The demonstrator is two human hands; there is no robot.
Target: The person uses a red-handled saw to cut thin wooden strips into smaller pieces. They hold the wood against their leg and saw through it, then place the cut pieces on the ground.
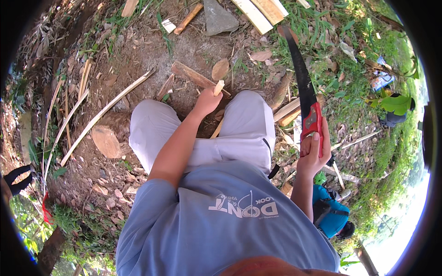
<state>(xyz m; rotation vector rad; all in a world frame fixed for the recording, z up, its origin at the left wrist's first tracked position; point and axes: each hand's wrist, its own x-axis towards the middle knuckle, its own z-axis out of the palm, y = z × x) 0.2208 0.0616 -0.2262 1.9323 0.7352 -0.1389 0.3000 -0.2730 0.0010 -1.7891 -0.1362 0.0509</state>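
My left hand (207, 102) is closed round a narrow pale wooden stick (219, 87) between my knees. The stick's cut top end pokes out above the fist, and part of its length is hidden behind the hand. On my right side I hold a pruning saw (301, 69) upright, with my right hand (314, 149) wrapped round its red handle. Its dark curved blade points away from me, apart from the stick. A reddish-brown piece of wood (193, 75) lies on the ground just beyond my left hand.
Left of my knees is a cut log (106, 141), with long split strips (108, 112) beside it. Ahead lie a grey stone (219, 18) and pale boards (254, 14). Split wood (289, 112) rests by my right knee. A person in turquoise (331, 214) is at the lower right.
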